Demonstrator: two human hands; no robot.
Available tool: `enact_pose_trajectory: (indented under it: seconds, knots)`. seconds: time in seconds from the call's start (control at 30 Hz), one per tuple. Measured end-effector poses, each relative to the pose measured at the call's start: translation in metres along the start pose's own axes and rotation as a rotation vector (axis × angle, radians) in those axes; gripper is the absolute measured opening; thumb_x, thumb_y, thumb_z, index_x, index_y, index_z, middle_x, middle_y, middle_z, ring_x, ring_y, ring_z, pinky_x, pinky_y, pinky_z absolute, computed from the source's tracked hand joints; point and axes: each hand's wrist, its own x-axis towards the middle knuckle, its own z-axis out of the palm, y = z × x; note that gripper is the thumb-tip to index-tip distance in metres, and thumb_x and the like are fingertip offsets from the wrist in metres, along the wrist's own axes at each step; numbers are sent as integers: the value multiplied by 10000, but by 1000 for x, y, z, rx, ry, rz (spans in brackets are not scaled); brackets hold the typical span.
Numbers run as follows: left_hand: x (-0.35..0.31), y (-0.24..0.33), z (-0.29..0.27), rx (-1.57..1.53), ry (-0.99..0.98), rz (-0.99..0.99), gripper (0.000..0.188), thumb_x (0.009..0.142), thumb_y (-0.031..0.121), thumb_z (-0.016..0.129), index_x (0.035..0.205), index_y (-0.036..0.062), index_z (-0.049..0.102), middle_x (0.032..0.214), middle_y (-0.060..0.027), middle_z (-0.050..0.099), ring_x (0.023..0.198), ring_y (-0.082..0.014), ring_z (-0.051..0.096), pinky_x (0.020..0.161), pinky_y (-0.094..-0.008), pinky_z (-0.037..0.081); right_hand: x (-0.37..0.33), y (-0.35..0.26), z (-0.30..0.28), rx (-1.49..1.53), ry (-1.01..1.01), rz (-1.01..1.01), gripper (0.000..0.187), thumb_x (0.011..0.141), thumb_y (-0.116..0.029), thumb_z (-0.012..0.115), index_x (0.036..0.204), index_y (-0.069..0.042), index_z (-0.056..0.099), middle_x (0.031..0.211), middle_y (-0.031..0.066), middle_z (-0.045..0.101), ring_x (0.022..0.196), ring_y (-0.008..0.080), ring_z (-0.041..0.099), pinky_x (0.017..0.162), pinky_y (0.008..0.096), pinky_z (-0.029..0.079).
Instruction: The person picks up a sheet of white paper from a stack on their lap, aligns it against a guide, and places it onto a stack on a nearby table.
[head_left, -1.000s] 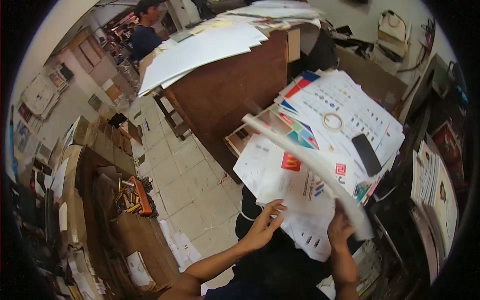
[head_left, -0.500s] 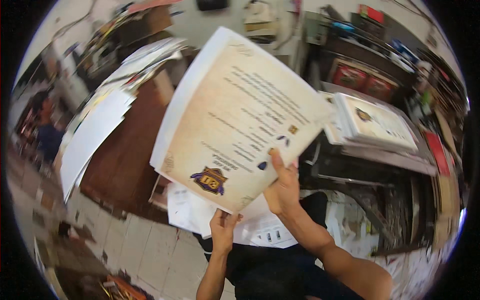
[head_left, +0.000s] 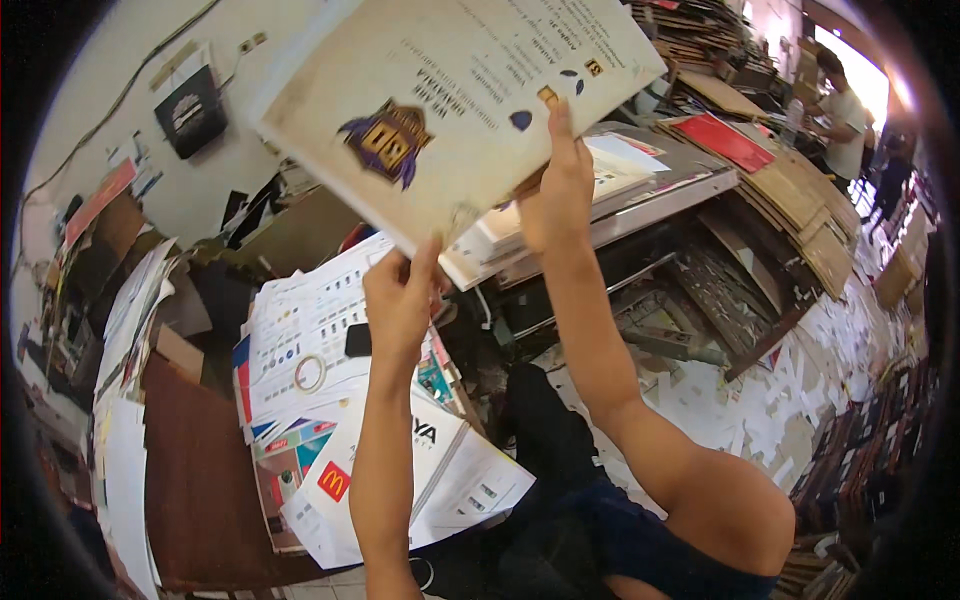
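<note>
Both of my hands hold up a stack of cream printed sheets [head_left: 460,110] with a purple and gold crest, tilted in front of me. My left hand [head_left: 395,300] is closed on its lower corner, thumb on the printed face. Along the lower right edge, my right hand [head_left: 562,195] grips the stack, its thumb over the print and its other fingers hidden behind. Just below the held sheets, a pile of similar printed sheets [head_left: 620,175] lies on the bench, partly covered by them and my right hand.
Loose printed papers [head_left: 300,300] are piled at left with a tape roll [head_left: 310,373] and a black phone-like object [head_left: 358,340] on them. A brown tabletop [head_left: 200,470] adjoins them. Cardboard sheets [head_left: 790,190] lie at right; paper scraps [head_left: 720,400] litter the floor. Another person [head_left: 838,110] stands far right.
My view has turned to the right. The held stack has moved up in the picture and toward the bench pile, both hands still gripping it. The papers at left now show more fully.
</note>
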Motion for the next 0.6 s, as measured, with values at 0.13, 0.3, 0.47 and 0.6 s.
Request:
enact_pose_trajectory:
  seconds: [0.13, 0.3, 0.47, 0.6]
  knots:
    - [33, -20, 54, 39, -133, -207, 435, 895, 411, 684, 786, -9, 668, 569, -20, 567, 465, -70, 459, 454, -237, 340, 38, -16, -104, -537, -36, 111, 435, 959, -429, 584, 975, 5, 611, 701, 57, 608, 560, 128, 575, 496, 268, 454]
    - [20, -58, 89, 14, -177, -371, 494, 881, 440, 693, 787, -45, 683, 537, -1, 524, 439, -74, 436, 445, -231, 340, 26, 1, -174, -708, 304, 267, 433, 942, -411, 616, 840, 10, 620, 508, 46, 519, 378, 130, 456, 359, 275, 359]
    - [-6, -31, 60, 17, -174, -376, 485, 949, 415, 604, 722, -12, 639, 519, 5, 484, 451, -79, 425, 457, -241, 304, 49, 9, -174, -723, 385, 146, 477, 875, -451, 700, 671, -56, 527, 476, 18, 453, 363, 112, 419, 348, 258, 315]
    - [-71, -45, 2, 105, -82, -360, 403, 961, 341, 597, 762, -6, 644, 547, 8, 492, 499, -65, 433, 481, -232, 318, 51, 17, -182, -711, 372, 121, 515, 855, -478, 716, 627, -65, 510, 479, 14, 449, 364, 102, 413, 342, 245, 300]
